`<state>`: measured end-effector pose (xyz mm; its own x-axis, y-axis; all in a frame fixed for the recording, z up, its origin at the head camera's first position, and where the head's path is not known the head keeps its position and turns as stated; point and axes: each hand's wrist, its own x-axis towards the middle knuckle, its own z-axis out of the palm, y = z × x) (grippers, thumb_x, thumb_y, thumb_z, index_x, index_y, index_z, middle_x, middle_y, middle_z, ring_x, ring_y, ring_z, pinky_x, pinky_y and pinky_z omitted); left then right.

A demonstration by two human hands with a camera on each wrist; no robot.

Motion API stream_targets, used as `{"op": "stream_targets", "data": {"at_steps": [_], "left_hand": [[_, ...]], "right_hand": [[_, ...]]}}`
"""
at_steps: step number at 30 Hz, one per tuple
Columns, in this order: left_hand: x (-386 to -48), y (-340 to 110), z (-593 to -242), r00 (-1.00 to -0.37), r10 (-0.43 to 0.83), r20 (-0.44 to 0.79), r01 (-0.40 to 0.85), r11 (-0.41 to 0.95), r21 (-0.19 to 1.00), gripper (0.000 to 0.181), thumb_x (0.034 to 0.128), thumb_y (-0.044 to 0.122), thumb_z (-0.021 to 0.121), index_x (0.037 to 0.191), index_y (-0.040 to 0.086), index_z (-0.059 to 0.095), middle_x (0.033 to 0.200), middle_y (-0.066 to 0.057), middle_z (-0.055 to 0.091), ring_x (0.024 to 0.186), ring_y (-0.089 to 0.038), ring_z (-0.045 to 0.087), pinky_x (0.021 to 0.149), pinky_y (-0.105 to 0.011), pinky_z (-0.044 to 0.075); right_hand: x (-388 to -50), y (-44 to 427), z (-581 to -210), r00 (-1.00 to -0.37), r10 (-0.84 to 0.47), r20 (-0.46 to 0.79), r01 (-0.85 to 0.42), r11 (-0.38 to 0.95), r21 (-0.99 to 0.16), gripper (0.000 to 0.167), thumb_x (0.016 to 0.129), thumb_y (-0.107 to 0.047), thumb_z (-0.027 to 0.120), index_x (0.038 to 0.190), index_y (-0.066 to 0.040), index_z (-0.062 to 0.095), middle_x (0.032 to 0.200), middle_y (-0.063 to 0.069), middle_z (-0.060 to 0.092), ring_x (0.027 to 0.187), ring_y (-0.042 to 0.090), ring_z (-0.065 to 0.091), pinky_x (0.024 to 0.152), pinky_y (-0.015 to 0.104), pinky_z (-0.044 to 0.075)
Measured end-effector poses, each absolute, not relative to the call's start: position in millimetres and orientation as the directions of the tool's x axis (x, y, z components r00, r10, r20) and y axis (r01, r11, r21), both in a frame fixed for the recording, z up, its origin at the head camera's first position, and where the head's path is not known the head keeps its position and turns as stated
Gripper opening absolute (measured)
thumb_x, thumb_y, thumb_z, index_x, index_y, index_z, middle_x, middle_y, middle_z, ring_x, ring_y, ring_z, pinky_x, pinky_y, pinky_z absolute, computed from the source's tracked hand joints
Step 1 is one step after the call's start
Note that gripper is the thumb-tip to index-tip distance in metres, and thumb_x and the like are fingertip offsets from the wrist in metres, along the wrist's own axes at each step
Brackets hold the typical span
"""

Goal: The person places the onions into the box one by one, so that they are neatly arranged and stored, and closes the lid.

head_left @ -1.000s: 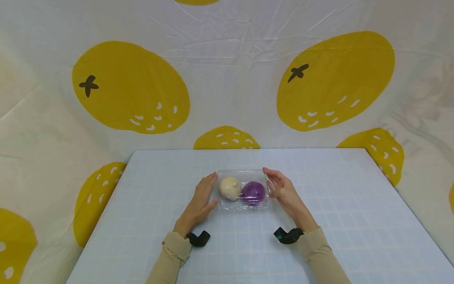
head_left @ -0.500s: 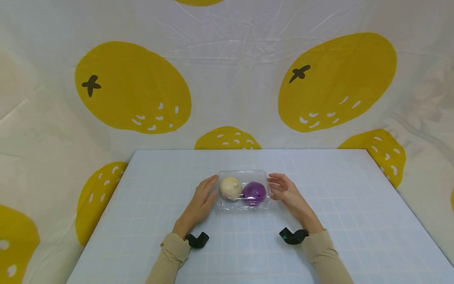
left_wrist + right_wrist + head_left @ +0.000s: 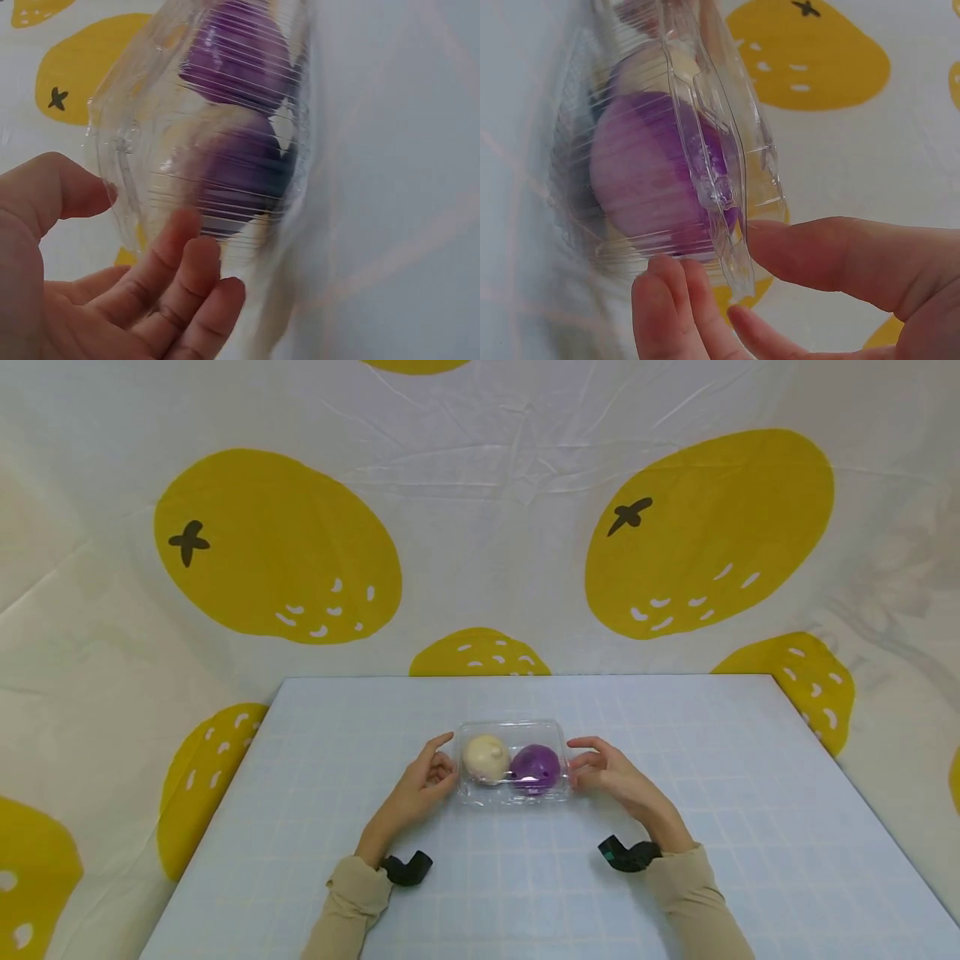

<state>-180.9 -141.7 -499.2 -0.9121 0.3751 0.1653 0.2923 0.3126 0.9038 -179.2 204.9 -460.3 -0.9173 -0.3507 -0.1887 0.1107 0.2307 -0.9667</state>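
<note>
A clear plastic clamshell box [image 3: 480, 799] with its lid down lies on the table. Inside it are a cream round thing [image 3: 486, 758] on the left and a purple one [image 3: 535, 769] on the right; their kind is unclear. At the box's left end is my left hand [image 3: 420, 785], fingers loosely bent. In the left wrist view its thumb tip [image 3: 105, 196] is at the rim, its fingertips by the ribbed side wall. My right hand [image 3: 611, 777] is at the other end; in the right wrist view, its thumb [image 3: 810, 251] meets the rim and its fingertips lie against the wall.
The table [image 3: 480, 893] has a pale blue checked cover. Behind it hangs a white cloth [image 3: 495, 560] printed with big yellow fruit. Each wrist wears a black camera mount [image 3: 408, 868] below the beige sleeves [image 3: 697, 893].
The left hand's fingers have bent more and it has shifted slightly left. The right hand has moved a little right and its fingers have curled somewhat. The box has stayed in place.
</note>
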Motion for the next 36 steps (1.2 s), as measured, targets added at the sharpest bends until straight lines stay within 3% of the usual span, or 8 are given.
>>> {"op": "stream_targets", "data": {"at_steps": [4,9,13,18,26,36], "left_hand": [[-181,-145,-495,-0.903,0.427,0.058,0.163,0.215,0.963,0.06,0.0945,0.001,0.06,0.146,-0.001,0.03,0.089,-0.009,0.06,0.073,-0.016,0.057,0.067,-0.024,0.05],[-179,-150,-493,-0.86,0.5,-0.101,0.006,0.208,0.978,0.023,0.0976,0.008,0.056,0.112,-0.008,0.049,0.071,-0.007,0.058,0.06,-0.018,0.056,0.058,-0.026,0.049],[-177,-154,-492,-0.772,0.606,-0.192,-0.076,0.213,0.974,0.032,0.1002,0.014,0.052,0.09,-0.016,0.059,0.065,-0.006,0.06,0.055,-0.015,0.056,0.053,-0.024,0.049],[-176,-153,-490,-0.718,0.67,-0.189,-0.098,0.171,0.98,0.035,0.1016,0.013,0.048,0.092,-0.017,0.064,0.07,-0.007,0.065,0.058,-0.015,0.059,0.055,-0.025,0.052],[-178,-148,-494,-0.755,0.631,-0.178,-0.115,0.14,0.984,0.033,0.1001,0.012,0.051,0.093,-0.019,0.063,0.074,-0.008,0.068,0.06,-0.015,0.061,0.059,-0.025,0.056],[-176,-142,-497,-0.801,0.539,-0.262,-0.257,0.086,0.963,0.036,0.0959,0.016,0.06,0.097,-0.02,0.064,0.072,-0.007,0.068,0.061,-0.016,0.061,0.06,-0.026,0.055]], "right_hand": [[-179,207,-459,-0.895,-0.38,-0.234,0.153,0.231,-0.961,0.059,0.087,-0.003,0.062,0.139,0.009,0.038,0.1,0.017,0.065,0.081,0.024,0.065,0.08,0.036,0.058],[-178,211,-459,-0.871,-0.417,-0.259,0.161,0.255,-0.953,0.048,0.088,-0.005,0.063,0.13,0.009,0.044,0.087,0.012,0.067,0.071,0.024,0.064,0.072,0.037,0.059],[-178,214,-461,-0.842,-0.472,-0.262,0.148,0.265,-0.953,0.032,0.09,-0.007,0.063,0.113,0.012,0.054,0.082,0.011,0.067,0.068,0.02,0.062,0.068,0.035,0.059],[-180,216,-468,-0.796,-0.554,-0.245,0.12,0.252,-0.96,0.027,0.093,-0.01,0.062,0.096,0.017,0.063,0.079,0.01,0.067,0.067,0.016,0.062,0.066,0.032,0.059],[-184,216,-480,-0.753,-0.611,-0.245,0.203,0.138,-0.969,0.028,0.093,-0.005,0.059,0.096,0.023,0.061,0.08,0.01,0.071,0.068,0.013,0.065,0.068,0.029,0.059],[-187,214,-484,-0.777,-0.59,-0.218,0.205,0.091,-0.975,0.026,0.094,-0.005,0.055,0.091,0.02,0.063,0.078,0.007,0.07,0.069,0.014,0.063,0.066,0.027,0.056]]}}
